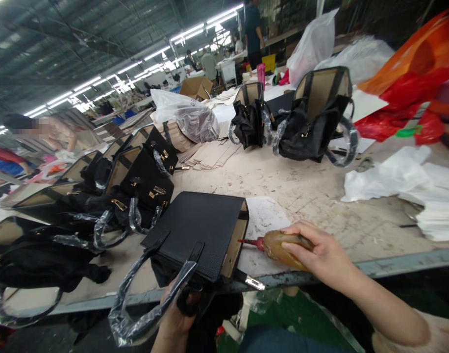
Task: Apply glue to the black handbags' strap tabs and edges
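A black handbag (206, 220) lies at the table's front edge, its plastic-wrapped handle (127, 294) hanging toward me and its tan inner side showing at the right. My left hand (178, 311) is closed on the bag's near underside, by the black lining; the handle partly hides its fingers. Wrapped in my right hand (320, 252) is a stained yellowish squeeze bottle (279, 247) with a red nozzle. The nozzle's tip points left at the bag's tan side edge, very close to it; whether they touch, I cannot tell. A strap with a metal end (254, 283) sticks out below.
Several similar black bags (143, 181) crowd the left; two more (309, 122) stand at the back. White sheets (437, 201) and red plastic bags (415, 108) lie right. A person (55, 132) bends at the far left.
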The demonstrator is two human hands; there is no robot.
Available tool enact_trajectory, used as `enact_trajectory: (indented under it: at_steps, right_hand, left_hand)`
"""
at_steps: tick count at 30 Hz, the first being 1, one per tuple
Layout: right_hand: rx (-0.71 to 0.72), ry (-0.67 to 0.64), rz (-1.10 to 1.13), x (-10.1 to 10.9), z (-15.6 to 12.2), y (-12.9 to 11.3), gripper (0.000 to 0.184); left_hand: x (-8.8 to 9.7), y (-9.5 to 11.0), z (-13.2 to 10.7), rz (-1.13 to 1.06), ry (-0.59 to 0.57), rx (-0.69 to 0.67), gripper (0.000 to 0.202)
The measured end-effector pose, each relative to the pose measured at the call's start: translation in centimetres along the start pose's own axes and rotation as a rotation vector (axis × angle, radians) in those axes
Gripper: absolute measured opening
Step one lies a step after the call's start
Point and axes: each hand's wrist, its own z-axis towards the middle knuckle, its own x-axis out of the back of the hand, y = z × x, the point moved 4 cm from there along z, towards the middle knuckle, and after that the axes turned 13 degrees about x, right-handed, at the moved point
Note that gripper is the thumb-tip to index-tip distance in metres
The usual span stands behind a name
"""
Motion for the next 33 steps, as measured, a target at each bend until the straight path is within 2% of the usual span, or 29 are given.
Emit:
enact_trajectory:
  at_steps: [2,6,10,13,16,20,22,28,33]
  right_hand:
    - [0.016,0.058,-0.06,0.0,0.2,0.6,0.008]
    - [0.011,0.123,-0.126,0.1,0.4,1.5,0.01]
    - [-0.103,-0.006,0.055,-0.1,0.0,1.0,0.013]
    - [-0.211,-0.116,0.227,-0.5,-0.8,0.3,0.019]
    - [-0.211,-0.117,0.237,-0.6,-1.0,0.2,0.02]
    - [-0.109,0.039,0.013,0.1,-0.7,1.1,0.016]
    - [-0.082,0.065,-0.032,0.4,-0.7,1.2,0.014]
    - [-0.045,-0.101,0.168,-0.1,-1.2,-0.5,0.014]
    - [-0.12,-0.196,0.307,-0.6,-1.6,-1.6,0.018]
  left_hand:
    - [0.2,-0.1,0.2,-0.003,-0.006,0.001,0.05]
    - [1.2,-0.4,1.2,0.045,-0.135,0.034,0.045]
    - [2.3,-0.5,2.1,0.03,-0.214,0.034,0.039]
    - [2.3,-0.6,2.1,0.031,-0.239,0.028,0.038]
    - [1.9,-0.5,1.9,0.037,-0.239,0.021,0.037]
    - [1.4,-0.4,1.5,0.042,-0.214,0.012,0.04]
    - [1.1,-0.4,1.4,0.049,-0.211,0.014,0.041]
    - [0.4,-0.2,0.8,0.01,-0.158,-0.01,0.044]
    - [0.0,-0.2,0.5,0.0,-0.163,0.008,0.046]
